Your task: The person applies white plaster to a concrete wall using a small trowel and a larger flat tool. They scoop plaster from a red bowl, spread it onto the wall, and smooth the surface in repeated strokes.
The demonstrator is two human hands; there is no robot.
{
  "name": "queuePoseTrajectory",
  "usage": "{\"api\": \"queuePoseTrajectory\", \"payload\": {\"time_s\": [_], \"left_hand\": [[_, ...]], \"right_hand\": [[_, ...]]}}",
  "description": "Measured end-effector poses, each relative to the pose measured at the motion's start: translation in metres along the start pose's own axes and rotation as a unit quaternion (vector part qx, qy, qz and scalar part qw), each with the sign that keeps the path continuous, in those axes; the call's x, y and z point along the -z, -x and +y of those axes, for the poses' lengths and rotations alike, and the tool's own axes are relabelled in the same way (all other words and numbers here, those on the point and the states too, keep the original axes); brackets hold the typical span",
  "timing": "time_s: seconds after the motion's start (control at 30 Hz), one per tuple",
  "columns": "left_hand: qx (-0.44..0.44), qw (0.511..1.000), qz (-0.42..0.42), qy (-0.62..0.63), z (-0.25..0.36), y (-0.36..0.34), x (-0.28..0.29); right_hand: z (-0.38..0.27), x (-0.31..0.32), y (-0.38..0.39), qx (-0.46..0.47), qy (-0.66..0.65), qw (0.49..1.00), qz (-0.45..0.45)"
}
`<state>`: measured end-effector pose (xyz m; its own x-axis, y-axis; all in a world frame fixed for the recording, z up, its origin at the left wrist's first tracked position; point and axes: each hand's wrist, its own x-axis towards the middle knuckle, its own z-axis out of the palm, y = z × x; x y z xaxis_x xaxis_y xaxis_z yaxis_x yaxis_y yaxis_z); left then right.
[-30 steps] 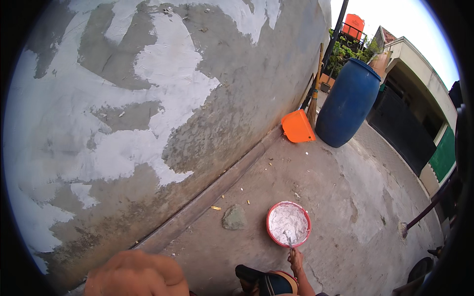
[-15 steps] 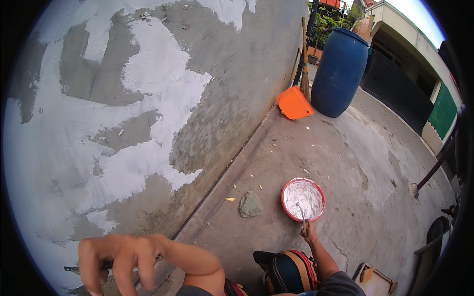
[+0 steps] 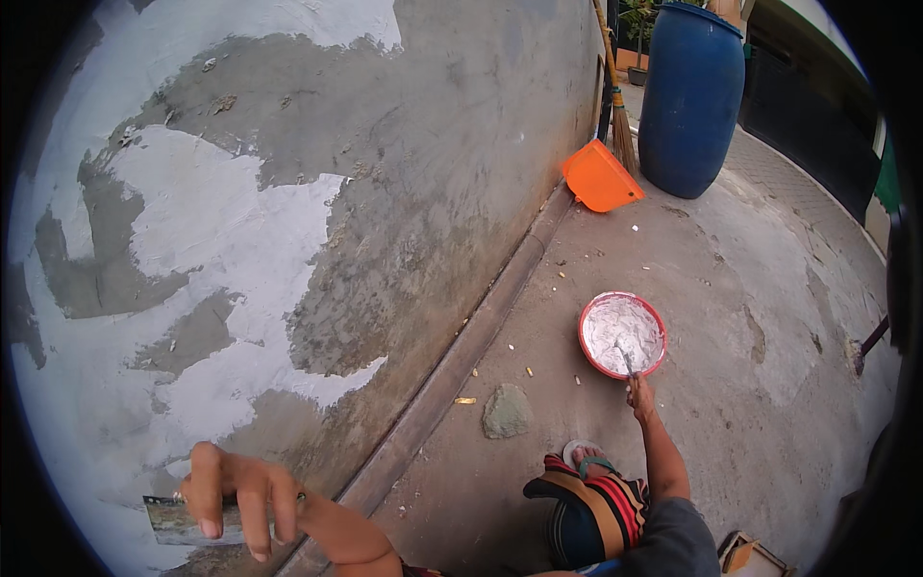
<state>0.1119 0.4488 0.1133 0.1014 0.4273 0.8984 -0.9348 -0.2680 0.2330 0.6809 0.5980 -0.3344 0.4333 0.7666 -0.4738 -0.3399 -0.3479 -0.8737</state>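
Note:
My left hand (image 3: 240, 500), at lower left beside the wall (image 3: 385, 192) with patchy white coating, has its fingers curled over a flat metal scraper (image 3: 178, 519). My right hand (image 3: 639, 394) grips a metal tool (image 3: 627, 361) by its handle; the tool's other end is in a round red-rimmed bowl (image 3: 584, 337) of white paste on the ground. A grey-green stone (image 3: 507, 413) lies a little left of the bowl. My sandaled foot (image 3: 586, 457) shows below them, beside striped cloth over my leg.
An orange dustpan (image 3: 601, 178) and straw broom (image 3: 620, 135) stand against the wall's far end, beside a large blue barrel (image 3: 687, 106). A ledge (image 3: 413, 423) runs along the wall's foot. A dark pole (image 3: 872, 341) is at right, a wooden piece (image 3: 740, 553) at lower right.
The view has shifted, so bowl and barrel sit higher and further right. My left hand has come clearer, showing the scraper. My right hand remains on the tool in the bowl. My foot has appeared.

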Motion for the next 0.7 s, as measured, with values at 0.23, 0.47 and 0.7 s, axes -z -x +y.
{"api": "queuePoseTrajectory", "payload": {"time_s": [0.23,0.47,0.7], "left_hand": [[0.128,0.957,0.251,-0.075,-0.114,-0.052,0.059],[0.362,0.779,0.508,-0.059,-0.193,-0.042,0.083],[0.398,0.672,0.623,-0.04,-0.21,-0.001,0.095]], "right_hand": [[-0.058,0.024,-0.03,0.037,0.159,0.985,-0.059],[-0.046,0.029,-0.039,0.001,0.105,0.988,-0.112],[-0.051,0.032,-0.039,0.07,0.079,0.992,-0.069]]}}
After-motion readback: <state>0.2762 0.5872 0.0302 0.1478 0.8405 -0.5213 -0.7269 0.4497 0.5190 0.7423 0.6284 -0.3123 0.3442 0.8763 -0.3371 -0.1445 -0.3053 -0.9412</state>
